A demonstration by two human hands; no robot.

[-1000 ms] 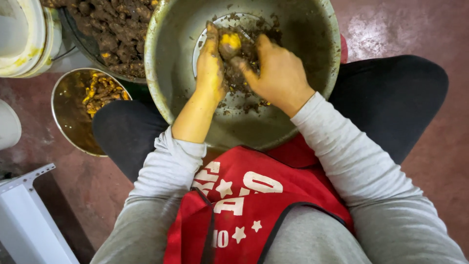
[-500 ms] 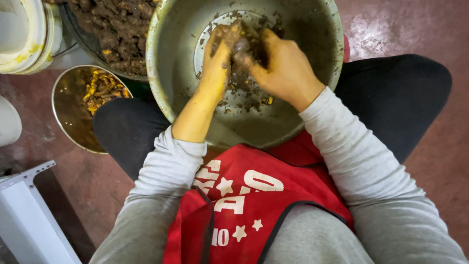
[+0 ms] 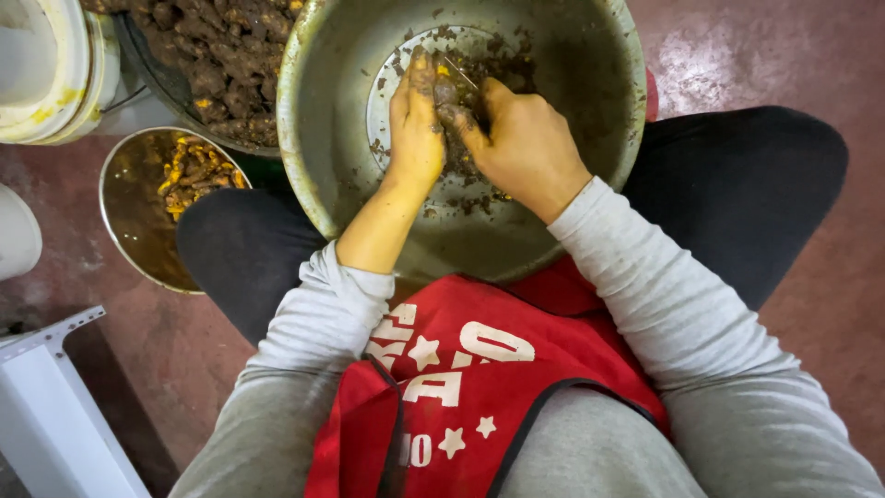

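A large metal bowl [image 3: 341, 120] rests between my knees, its bottom strewn with brown peelings and dirt. Both hands are down inside it. My left hand [image 3: 415, 129] and my right hand [image 3: 521, 148] are closed together around a small muddy root piece [image 3: 448, 92] that shows a little yellow. My fingers are smeared with brown soil. A thin blade-like sliver seems to stick out near my right thumb, but it is too small to make out.
A dark basin of muddy brown roots [image 3: 217, 55] stands behind the bowl at the left. A smaller metal bowl [image 3: 129, 221] with yellow-orange peeled pieces sits by my left knee. White buckets [image 3: 51, 69] are at top left, a white frame [image 3: 46, 406] at bottom left.
The yellow peeled end of the root, plain a second ago, is now mostly covered by my fingers. Both hands have turned the piece and stayed in the bowl's middle.
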